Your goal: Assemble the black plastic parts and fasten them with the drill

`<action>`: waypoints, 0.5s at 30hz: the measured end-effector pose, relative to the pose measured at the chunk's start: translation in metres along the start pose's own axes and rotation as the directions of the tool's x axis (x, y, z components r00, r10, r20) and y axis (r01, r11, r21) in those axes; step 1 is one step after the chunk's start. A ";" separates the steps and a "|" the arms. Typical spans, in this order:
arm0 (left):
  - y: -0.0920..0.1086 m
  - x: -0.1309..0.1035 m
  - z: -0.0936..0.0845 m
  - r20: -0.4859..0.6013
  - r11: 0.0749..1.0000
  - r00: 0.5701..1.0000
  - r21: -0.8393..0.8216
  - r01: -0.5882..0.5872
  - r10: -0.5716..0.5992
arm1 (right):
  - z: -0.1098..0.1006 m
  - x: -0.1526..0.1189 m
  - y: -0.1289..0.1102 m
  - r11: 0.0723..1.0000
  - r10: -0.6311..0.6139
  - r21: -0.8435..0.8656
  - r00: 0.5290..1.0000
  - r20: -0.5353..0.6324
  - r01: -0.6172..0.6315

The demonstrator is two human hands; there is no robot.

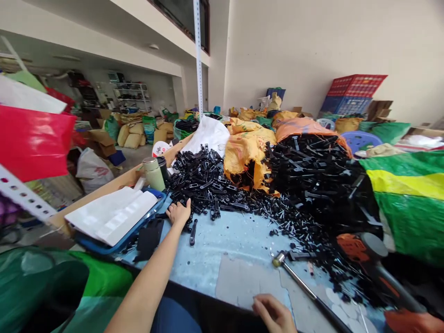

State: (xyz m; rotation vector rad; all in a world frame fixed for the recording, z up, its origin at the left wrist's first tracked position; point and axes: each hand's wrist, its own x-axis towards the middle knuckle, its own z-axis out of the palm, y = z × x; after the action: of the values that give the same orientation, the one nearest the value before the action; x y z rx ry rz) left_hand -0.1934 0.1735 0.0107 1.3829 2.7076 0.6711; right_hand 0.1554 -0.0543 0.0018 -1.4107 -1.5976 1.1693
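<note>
Left hand (178, 213) at the near edge of the pile (204, 180), fingers half hidden so can't tell its grip; loose part (193, 232) just right, long axis roughly fore-aft; right hand (274, 314) farther, grip unclear.

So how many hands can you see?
2: the left hand is at the edge of the pile of black parts, and the right hand is by the table's near edge.

Parts (208, 182) are black, the tabletop (239, 238) blue — one sack (409, 212) yellow-striped green.
</note>
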 end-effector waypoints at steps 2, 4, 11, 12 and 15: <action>0.009 -0.011 0.014 0.011 1.000 1.000 0.014 -0.019 0.019 | -0.004 0.023 -0.012 0.997 -0.057 -0.051 0.998 0.021 0.058; 0.020 -0.024 0.025 0.025 0.999 0.999 0.016 -0.045 0.045 | -0.006 0.064 -0.026 0.983 -0.147 -0.101 0.987 0.059 0.153; 0.050 -0.057 0.028 0.086 0.981 0.977 -0.046 -0.189 0.193 | -0.002 0.254 -0.061 0.864 -0.468 -0.271 0.875 -0.122 0.424; 0.051 -0.061 0.023 0.063 0.976 0.975 -0.055 -0.210 0.213 | -0.007 0.277 -0.067 0.855 -0.492 -0.309 0.842 -0.222 0.418; 0.045 -0.078 0.003 -0.099 0.930 0.940 -0.144 -0.339 0.327 | -0.035 0.333 -0.090 0.860 -0.461 -0.480 0.672 -0.580 0.175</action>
State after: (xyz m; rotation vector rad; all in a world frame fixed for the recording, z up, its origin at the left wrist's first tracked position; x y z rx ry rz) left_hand -0.1110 0.1364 0.0127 1.8265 2.4221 0.9529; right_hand 0.1003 0.2791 0.0775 -1.4663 -1.4674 0.0531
